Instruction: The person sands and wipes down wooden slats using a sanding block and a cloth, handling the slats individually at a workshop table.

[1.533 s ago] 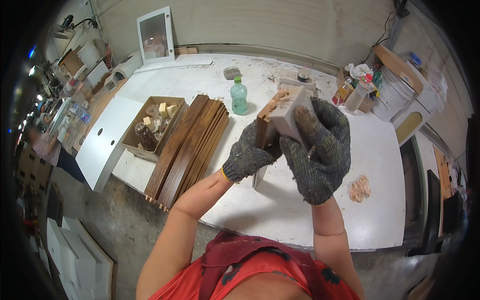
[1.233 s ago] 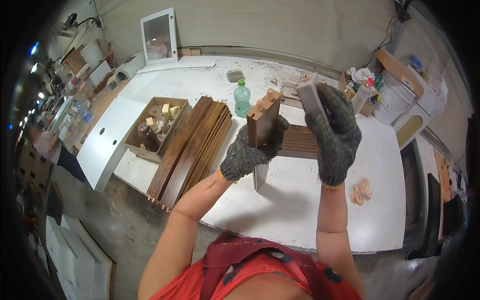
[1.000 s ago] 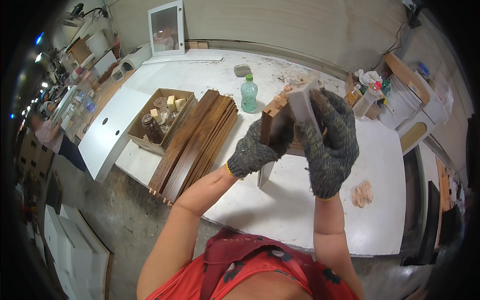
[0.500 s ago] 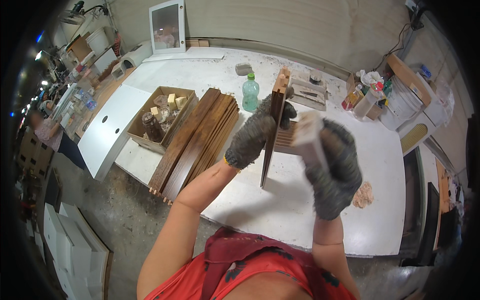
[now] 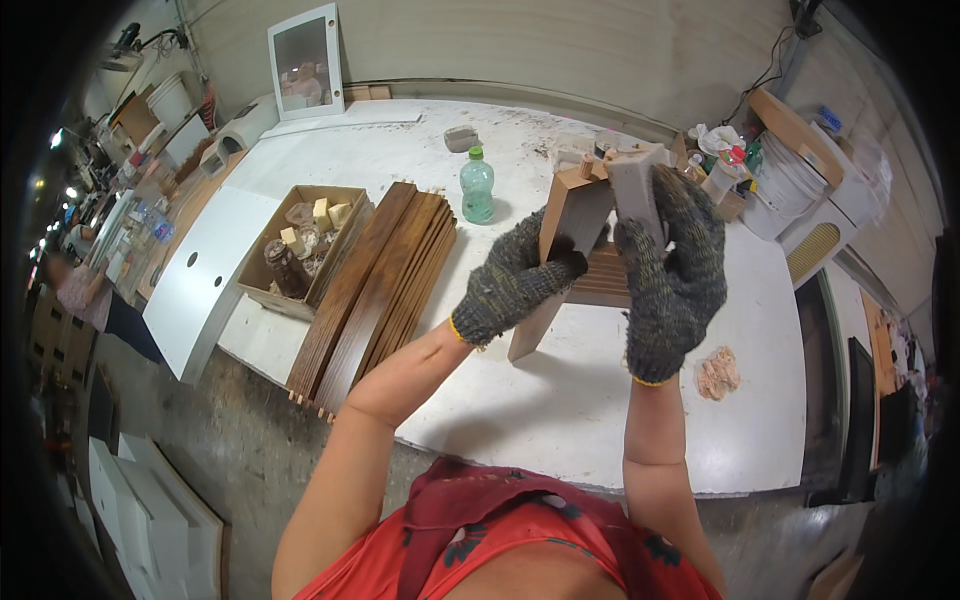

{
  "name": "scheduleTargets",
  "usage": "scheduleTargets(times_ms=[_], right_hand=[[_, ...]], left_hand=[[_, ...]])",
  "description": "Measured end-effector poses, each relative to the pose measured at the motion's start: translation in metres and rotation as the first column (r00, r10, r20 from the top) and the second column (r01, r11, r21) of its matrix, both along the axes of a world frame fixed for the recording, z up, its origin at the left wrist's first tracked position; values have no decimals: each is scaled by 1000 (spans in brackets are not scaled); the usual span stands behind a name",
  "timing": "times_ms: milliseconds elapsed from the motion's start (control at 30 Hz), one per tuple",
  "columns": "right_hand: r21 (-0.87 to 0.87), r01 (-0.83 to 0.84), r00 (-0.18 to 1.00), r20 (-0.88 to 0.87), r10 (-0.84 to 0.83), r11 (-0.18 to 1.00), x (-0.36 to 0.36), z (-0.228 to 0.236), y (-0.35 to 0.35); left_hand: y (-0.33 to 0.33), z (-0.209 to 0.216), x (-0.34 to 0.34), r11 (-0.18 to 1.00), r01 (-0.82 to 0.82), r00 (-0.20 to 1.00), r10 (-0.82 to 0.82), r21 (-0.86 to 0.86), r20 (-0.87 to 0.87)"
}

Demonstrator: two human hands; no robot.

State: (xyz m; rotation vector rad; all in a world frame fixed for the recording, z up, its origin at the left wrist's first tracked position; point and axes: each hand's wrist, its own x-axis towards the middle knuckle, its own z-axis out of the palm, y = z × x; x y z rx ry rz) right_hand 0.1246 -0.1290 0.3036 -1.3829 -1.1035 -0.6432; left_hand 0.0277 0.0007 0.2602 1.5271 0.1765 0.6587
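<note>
My left hand [image 5: 508, 284], in a dark knitted glove, is closed round a brown wooden board [image 5: 578, 222]. The board stands tilted, its lower end close to the white tabletop and small dowels at its upper end. My right hand [image 5: 682, 272], gloved alike, grips a pale grey rectangular block [image 5: 634, 190], like a sanding sponge, beside the board's upper end. Whether block and board touch, I cannot tell. Behind the hands lie more brown slats [image 5: 602, 282], partly hidden. A row of dark brown boards [image 5: 372, 300] with dowelled ends rests left of my left hand.
A cardboard box [image 5: 276, 300] holds a jar and yellowish blocks. A green-capped bottle [image 5: 477, 188] stands behind the boards; another grey block [image 5: 461, 139] lies farther back. A crumpled beige cloth [image 5: 718, 374] is at right, bottles and a white bucket [image 5: 790, 195] at far right.
The board has turned from edge-on to show its broad face and leans more. My right hand has moved up, bringing the block to the board's upper end. The whole view has shifted slightly.
</note>
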Motion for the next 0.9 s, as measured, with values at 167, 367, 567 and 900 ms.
scheduleTargets(times_ms=[167,367,567,900], right_hand=[[-24,62,995,75,-60,998,-6,-2,4],[-177,4,972,230,37,984,-39,-1,3],[-105,-185,983,-3,185,977,-35,-3,-10],[-5,-26,999,-37,26,1000,-6,-1,11]], left_hand=[[3,-6,8,975,-25,996,43,223,-76],[13,-35,8,987,87,987,-104,132,126],[10,-30,11,977,13,991,-42,214,127],[-7,-18,18,980,-109,980,78,167,183]])
